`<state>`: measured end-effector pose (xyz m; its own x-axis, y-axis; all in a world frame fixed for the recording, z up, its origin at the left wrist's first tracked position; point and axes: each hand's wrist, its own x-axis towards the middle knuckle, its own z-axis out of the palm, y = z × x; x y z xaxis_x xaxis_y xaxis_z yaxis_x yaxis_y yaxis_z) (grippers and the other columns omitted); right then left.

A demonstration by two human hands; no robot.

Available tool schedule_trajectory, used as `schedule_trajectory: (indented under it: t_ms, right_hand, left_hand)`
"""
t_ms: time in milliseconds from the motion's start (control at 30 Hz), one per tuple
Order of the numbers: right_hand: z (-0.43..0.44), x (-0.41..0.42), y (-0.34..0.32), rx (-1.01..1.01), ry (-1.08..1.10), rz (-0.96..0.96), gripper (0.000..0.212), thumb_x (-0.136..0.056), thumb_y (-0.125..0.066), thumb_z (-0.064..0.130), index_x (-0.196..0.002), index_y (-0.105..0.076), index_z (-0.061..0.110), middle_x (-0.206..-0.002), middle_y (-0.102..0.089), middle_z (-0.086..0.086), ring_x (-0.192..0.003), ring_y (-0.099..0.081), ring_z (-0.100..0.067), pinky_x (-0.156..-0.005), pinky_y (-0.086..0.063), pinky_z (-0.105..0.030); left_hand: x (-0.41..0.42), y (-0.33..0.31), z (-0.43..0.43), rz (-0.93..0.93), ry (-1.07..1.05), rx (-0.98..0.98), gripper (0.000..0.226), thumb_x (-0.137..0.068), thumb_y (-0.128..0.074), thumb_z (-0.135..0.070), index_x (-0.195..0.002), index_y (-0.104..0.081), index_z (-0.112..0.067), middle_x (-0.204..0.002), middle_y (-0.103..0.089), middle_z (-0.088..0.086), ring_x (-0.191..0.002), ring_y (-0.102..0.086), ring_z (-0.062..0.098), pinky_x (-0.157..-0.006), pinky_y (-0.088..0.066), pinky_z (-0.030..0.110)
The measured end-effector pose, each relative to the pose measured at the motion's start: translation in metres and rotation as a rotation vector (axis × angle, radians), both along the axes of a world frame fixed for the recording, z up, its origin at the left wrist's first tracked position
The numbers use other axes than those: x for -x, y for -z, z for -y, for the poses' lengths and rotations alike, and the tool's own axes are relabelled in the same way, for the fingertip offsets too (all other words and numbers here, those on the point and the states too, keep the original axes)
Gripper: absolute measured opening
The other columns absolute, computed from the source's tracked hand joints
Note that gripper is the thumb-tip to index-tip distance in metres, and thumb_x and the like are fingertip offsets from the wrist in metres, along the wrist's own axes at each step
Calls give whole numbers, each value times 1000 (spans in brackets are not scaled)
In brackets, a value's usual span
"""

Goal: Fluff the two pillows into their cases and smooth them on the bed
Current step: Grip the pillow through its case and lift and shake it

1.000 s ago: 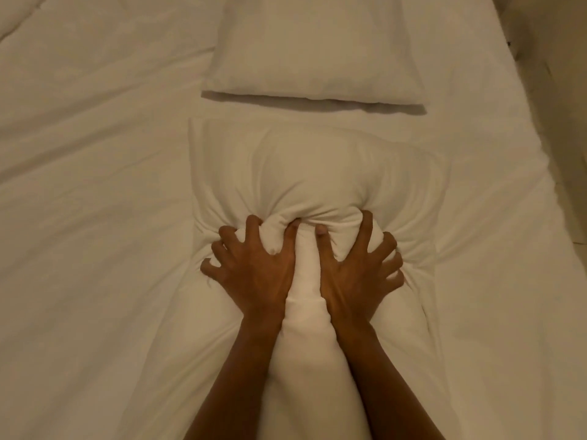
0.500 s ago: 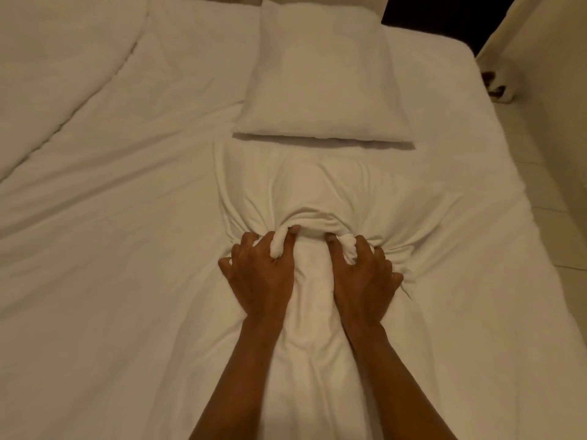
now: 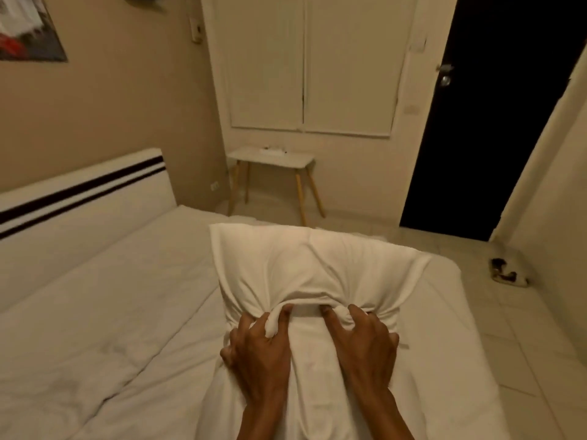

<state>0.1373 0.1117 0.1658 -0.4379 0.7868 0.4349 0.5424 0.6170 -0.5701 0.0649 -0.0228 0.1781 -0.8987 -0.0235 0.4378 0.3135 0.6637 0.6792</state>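
A white pillow in its white case [image 3: 305, 268] is lifted off the white bed [image 3: 104, 312], its far end raised toward the room. My left hand [image 3: 257, 347] and my right hand [image 3: 365, 341] each clutch a bunch of the case fabric side by side at its near middle, with the pillow's bulk beyond the fingers. The loose near end of the case runs down between my forearms. The second pillow is hidden behind the raised one or out of view.
A white headboard [image 3: 79, 182] with dark stripes stands at the left. A small white table [image 3: 273, 160] on wooden legs is beyond the bed, with a dark open doorway [image 3: 476, 138] to its right. A small dark-and-white object [image 3: 508, 274] lies on the tiled floor.
Both hands have lifted the gripped pillow up off the bed. The view has tilted up to show the room, and the far pillow is no longer visible.
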Motion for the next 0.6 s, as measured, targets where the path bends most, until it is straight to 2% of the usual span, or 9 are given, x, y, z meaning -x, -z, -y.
schedule_trajectory:
  t_ms: [100,300,500,600]
  right_hand:
    - [26,15,-103,-105,-70,-87,64,-79,-38,84,-81,-68,28,-85,-70,-2,-87,-66,-34,-83,-43,-47]
    - [99,46,-266,-295,-139,-197,58,-82,-49,78,-78,-65,23,-82,-67,-11,-82,-63,-38,-80,-41,-45]
    - [182,66,-367,-416,-168,-354,64,-80,-44,84,-80,-67,24,-85,-62,-13,-84,-59,-37,-84,-41,-47]
    - [226,76,-398,-479,-168,-406,65,-78,-44,85,-78,-66,24,-84,-59,-12,-83,-57,-36,-80,-42,-46]
  left_hand:
    - [10,-94,31,-73,-73,-106,86,-77,-15,-89,-79,-74,-28,-82,-62,0,-88,-59,33,-75,-37,43]
    - [23,-256,107,-250,-170,-259,65,-80,-40,-78,-85,-77,-24,-84,-62,6,-88,-59,37,-77,-37,45]
    - [40,-347,190,-399,-235,-344,54,-82,-59,-70,-81,-76,-18,-79,-61,10,-86,-61,40,-77,-40,47]
    - [52,-371,235,-446,-240,-366,58,-83,-55,-71,-82,-75,-17,-82,-61,12,-88,-59,40,-78,-41,48]
